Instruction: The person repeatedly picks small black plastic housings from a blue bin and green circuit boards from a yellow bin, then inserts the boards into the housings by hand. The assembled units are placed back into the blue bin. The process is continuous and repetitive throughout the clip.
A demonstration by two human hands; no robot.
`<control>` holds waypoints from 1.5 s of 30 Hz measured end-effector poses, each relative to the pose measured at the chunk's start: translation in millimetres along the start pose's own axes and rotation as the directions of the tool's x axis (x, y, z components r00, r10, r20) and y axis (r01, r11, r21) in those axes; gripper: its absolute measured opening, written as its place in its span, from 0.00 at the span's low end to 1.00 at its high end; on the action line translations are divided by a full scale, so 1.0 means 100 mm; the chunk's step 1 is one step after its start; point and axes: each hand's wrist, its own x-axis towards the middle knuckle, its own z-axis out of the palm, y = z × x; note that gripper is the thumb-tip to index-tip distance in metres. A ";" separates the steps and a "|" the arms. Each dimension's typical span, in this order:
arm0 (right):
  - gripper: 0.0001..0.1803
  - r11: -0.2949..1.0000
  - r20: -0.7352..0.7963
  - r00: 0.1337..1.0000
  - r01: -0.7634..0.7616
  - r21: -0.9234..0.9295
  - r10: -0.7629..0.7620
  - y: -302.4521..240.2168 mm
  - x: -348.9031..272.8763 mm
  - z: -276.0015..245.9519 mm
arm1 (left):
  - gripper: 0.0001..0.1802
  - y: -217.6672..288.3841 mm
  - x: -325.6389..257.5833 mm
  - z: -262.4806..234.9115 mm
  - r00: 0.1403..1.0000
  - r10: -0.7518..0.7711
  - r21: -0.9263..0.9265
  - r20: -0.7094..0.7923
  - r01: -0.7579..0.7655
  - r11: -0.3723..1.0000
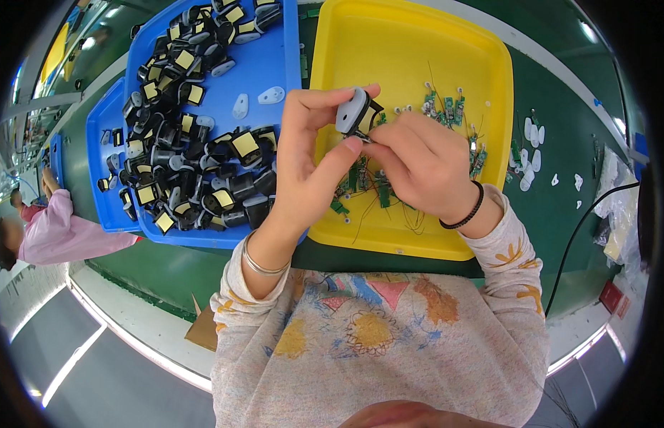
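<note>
My left hand [303,153] holds up a small black plastic housing with a grey oval end piece [352,113], gripped between thumb and fingers. At its lower end my right hand [426,160] is closed in a pinch, the fingertips touching or almost touching the housing. What lies between those fingertips is too small and covered to make out. Both hands are above a yellow tray [407,36]. Small green circuit boards [453,110] with thin wires lie in that tray, several of them partly hidden under my hands.
To the left stands a blue tray [275,64] heaped with similar black housings [182,143], many bearing pale yellow squares. Loose grey oval pieces [271,95] lie in it. White oval pieces [529,167] and plastic bags [617,207] rest on the green table at right. A co-worker in pink [61,228] sits far left.
</note>
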 end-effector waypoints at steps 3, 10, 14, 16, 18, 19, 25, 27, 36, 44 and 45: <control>0.08 0.999 0.008 0.999 0.031 -0.022 -0.031 0.00 0.01 -0.01 | 0.21 0.01 0.00 0.00 1.000 -0.017 -0.031 -0.007 0.017 0.999; 0.07 0.990 0.036 0.998 -0.059 0.126 0.055 0.01 0.02 -0.02 | 0.21 0.00 -0.01 -0.04 1.000 0.012 0.024 0.003 -0.012 1.000; 0.07 0.885 0.130 0.965 -0.260 0.386 0.227 0.00 0.04 -0.05 | 0.17 -0.01 -0.02 -0.04 0.997 0.049 0.171 -0.064 -0.038 0.985; 0.07 0.796 0.184 0.935 -0.356 0.490 0.304 -0.02 0.03 -0.06 | 0.15 0.00 -0.02 -0.06 0.993 0.062 0.223 -0.096 -0.039 0.974; 0.07 0.730 0.222 0.913 -0.408 0.549 0.342 -0.02 0.03 -0.06 | 0.13 0.02 0.00 -0.09 0.989 0.093 0.248 -0.112 -0.063 0.967; 0.07 0.698 0.222 0.901 -0.429 0.573 0.372 -0.01 0.03 -0.04 | 0.14 0.02 0.01 -0.09 0.986 0.132 0.283 -0.100 -0.099 0.954; 0.06 0.582 0.295 0.846 -0.523 0.623 0.444 0.00 0.04 -0.04 | 0.18 0.03 0.02 -0.09 0.976 0.207 0.386 -0.067 -0.166 0.908; 0.07 0.590 0.291 0.853 -0.512 0.625 0.433 0.01 0.03 -0.03 | 0.18 0.02 0.02 -0.10 0.974 0.215 0.411 -0.068 -0.169 0.896; 0.05 0.711 0.272 0.867 -0.498 0.497 0.418 0.10 0.16 -0.01 | 0.18 0.07 0.14 -0.18 0.983 0.180 0.599 -0.023 -0.130 0.790; 0.06 0.918 0.046 0.999 0.011 -0.397 0.009 1.63 0.92 0.03 | 0.17 0.10 0.40 -1.08 0.911 0.385 0.900 -0.149 0.286 -0.328; 0.07 0.874 0.055 0.998 -0.011 -0.486 0.043 1.87 0.98 0.00 | 0.17 0.07 0.40 -1.19 0.903 0.396 0.885 -0.168 0.316 -0.343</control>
